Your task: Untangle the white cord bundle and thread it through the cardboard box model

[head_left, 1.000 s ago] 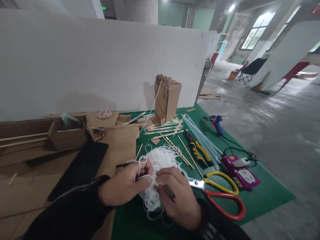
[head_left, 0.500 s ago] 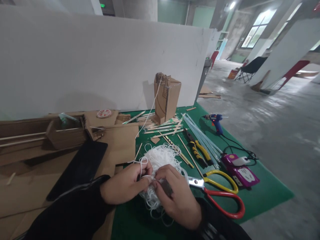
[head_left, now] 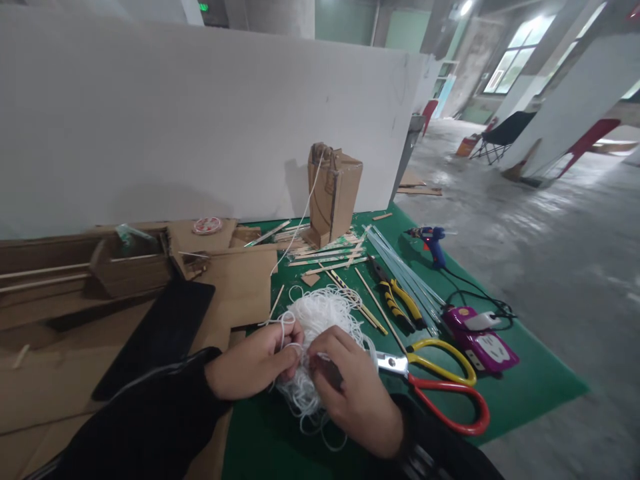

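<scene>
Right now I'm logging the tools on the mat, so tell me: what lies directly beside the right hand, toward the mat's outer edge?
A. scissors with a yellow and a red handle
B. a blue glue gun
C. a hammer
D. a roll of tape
A: the scissors lie on the green mat with their blades pointing at the right hand, which works the white string tangle.

Bench items surrounding the fingers, on a green mat (head_left: 525, 393).
Just right of the fingers lie red-and-yellow-handled steel scissors (head_left: 440, 387); beyond these, yellow-and-black-handled pliers (head_left: 397, 303), a bundle of clear glue sticks (head_left: 405, 273), a purple-and-white power strip (head_left: 480, 340) and a blue hot-glue gun (head_left: 431, 241). Ahead of the fingers stands an upright brown cardboard box (head_left: 333, 193) among thin wooden sticks (head_left: 330, 257). Left of the fingers lie a flat black panel (head_left: 160, 333) and brown cardboard sheets (head_left: 240, 280).
</scene>
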Demonstrator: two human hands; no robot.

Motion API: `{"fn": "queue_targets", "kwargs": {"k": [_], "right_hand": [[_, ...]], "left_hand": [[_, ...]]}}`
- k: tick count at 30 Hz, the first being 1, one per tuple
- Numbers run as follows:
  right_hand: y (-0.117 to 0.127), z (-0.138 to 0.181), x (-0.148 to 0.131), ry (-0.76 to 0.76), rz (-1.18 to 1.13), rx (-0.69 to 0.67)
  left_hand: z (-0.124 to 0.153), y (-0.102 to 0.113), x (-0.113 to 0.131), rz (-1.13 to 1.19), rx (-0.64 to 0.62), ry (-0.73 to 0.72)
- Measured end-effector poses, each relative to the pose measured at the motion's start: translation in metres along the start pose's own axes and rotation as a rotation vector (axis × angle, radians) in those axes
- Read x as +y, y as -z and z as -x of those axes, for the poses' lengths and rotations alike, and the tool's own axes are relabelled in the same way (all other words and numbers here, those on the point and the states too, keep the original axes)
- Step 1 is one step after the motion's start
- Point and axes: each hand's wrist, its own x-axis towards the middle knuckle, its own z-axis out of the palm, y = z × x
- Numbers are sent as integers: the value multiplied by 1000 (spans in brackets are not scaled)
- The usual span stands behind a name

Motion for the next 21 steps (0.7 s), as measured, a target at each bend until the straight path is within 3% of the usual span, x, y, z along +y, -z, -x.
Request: {"fn": "queue_targets", "kwargs": {"k": [14,21], "right_hand": [[-3,-3,0,-57,68,41],[-2,-4,1,-74,-108,93]], "left_hand": [[0,-1,-1,17,-35,5],[2,-2,3,0,-72,21]]}}
